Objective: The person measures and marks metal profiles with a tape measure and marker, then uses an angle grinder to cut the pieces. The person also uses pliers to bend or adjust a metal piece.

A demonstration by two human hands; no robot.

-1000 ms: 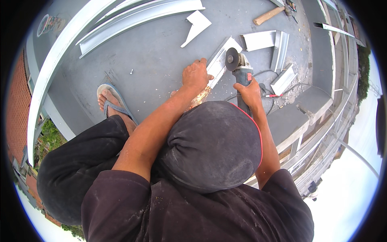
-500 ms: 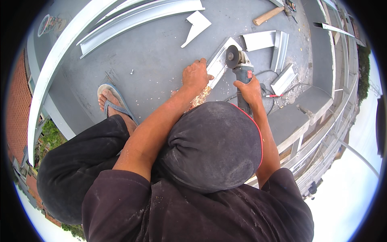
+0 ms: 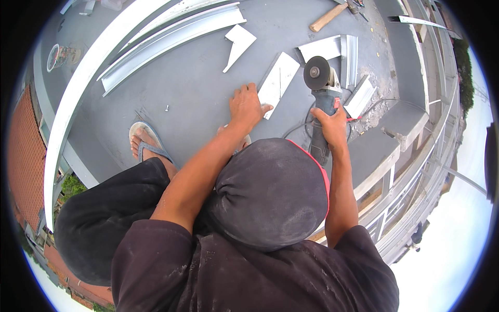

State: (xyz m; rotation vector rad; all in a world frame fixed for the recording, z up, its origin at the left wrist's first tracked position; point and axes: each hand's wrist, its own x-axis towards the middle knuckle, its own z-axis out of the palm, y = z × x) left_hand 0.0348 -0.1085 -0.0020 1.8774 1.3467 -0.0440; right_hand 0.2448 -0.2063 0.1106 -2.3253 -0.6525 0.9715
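Note:
My right hand (image 3: 332, 126) is closed round the body of an angle grinder (image 3: 323, 104), its dark cutting disc (image 3: 313, 79) tilted up and apart from the metal. Left of the disc lies a short piece of silvery sheet-metal channel (image 3: 281, 78), with a thin dark line along its face. My left hand (image 3: 246, 108) is at the near end of that piece, thumb on its corner and fingers bent along its left side. What the fingertips press on is partly hidden.
Other metal offcuts (image 3: 240, 42) and bent channel pieces (image 3: 351, 60) lie around. Long metal channels (image 3: 171, 47) curve across the far left. A wooden-handled hammer (image 3: 328, 17) is at the back. The grinder's cord (image 3: 297, 130) loops nearby; a concrete ledge (image 3: 374, 138) and railing stand at right.
The sparks near the channel piece's near end are gone. The grinder has moved away from the piece, to the right. The piece now shows its flat face. The whole view has shifted slightly.

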